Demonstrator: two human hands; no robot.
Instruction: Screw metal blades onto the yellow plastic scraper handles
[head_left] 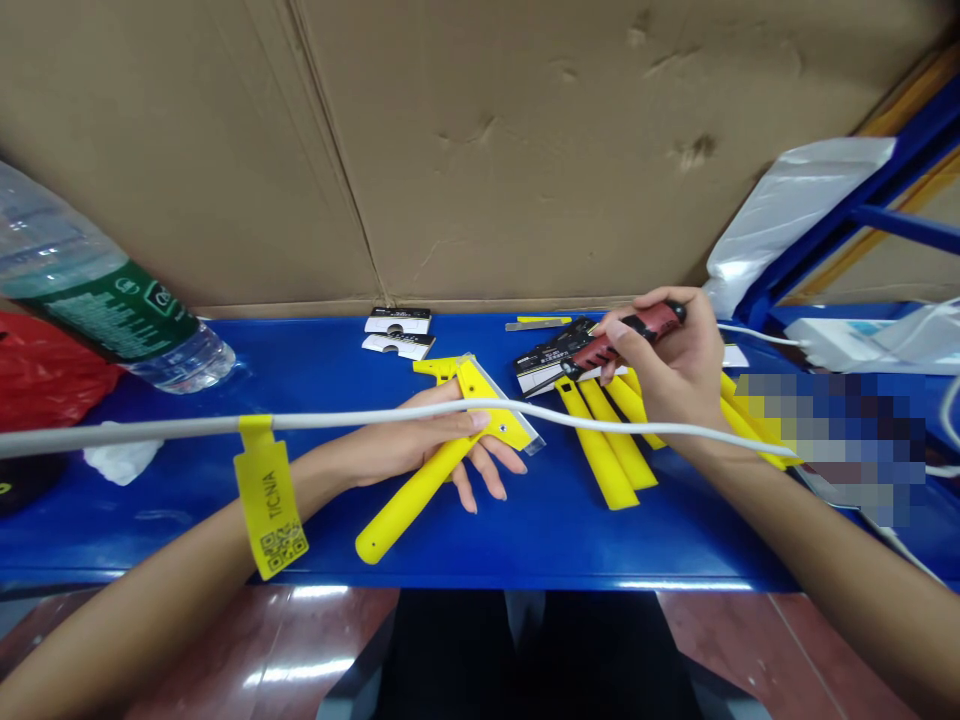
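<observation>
In the near middle of the glossy blue table (319, 365), the left hand (412, 435) holds a long-handled yellow plastic scraper (409, 505), thumb over its neck, fingers spread beneath. To its right, the right hand (686, 365) has its fingers wrapped round a dark-red-and-black screwdriver (596, 352). The scraper could twist if pressed off-centre in that loose grip, and its thin edge might nick the fingers; the white cable (637, 425) crossing in front could snag. Counted: one scraper held, one screwdriver, one green-labelled clear bottle (112, 290) left, two notched paper cards (397, 345) far, at least three loose yellow handles (600, 455) right.
</observation>
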